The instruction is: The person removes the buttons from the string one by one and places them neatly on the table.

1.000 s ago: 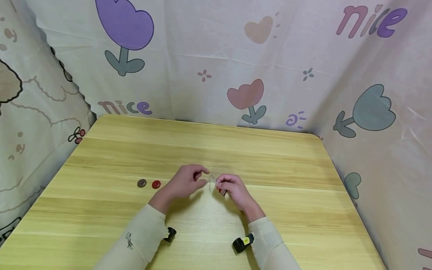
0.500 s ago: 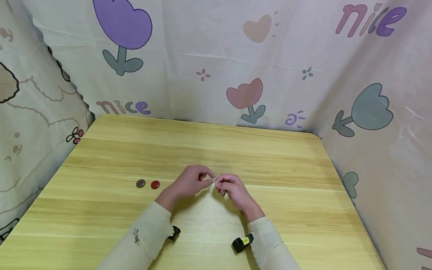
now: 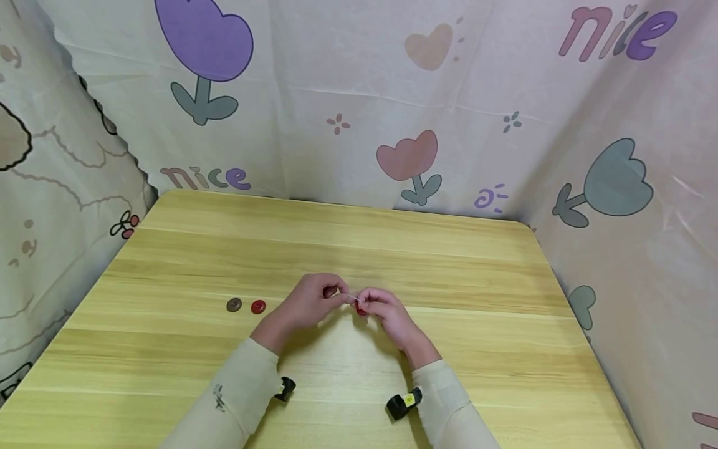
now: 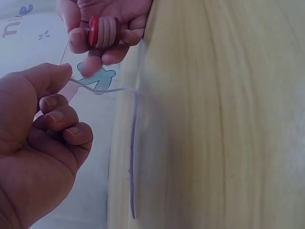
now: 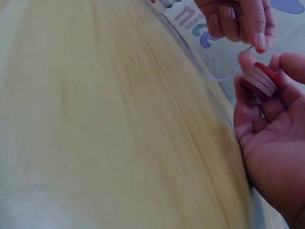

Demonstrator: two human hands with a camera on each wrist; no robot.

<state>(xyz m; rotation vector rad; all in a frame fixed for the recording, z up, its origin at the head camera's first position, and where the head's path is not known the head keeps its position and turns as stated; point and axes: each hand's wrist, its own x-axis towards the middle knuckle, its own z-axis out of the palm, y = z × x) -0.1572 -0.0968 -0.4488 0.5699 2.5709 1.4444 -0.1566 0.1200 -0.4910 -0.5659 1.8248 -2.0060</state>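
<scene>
My left hand pinches a pale string between thumb and forefinger; its loose end hangs down in the left wrist view. A short stretch of the string runs straight from those fingertips to my right hand. The right hand holds a small stack of buttons, a red one at one end, pinkish ones in the middle and a darker one at the other end. In the right wrist view the stack lies tilted among the fingers, with thumb and forefinger at the string beside the red face.
A brown button and a red button lie on the wooden table, left of my left hand. A printed cloth hangs behind the table and along both sides. Black wrist cameras sit under the forearms.
My left hand moved right until its fingertips met the right hand, then drew back left with the string straightened between them. More of the red button now shows in the right hand.
</scene>
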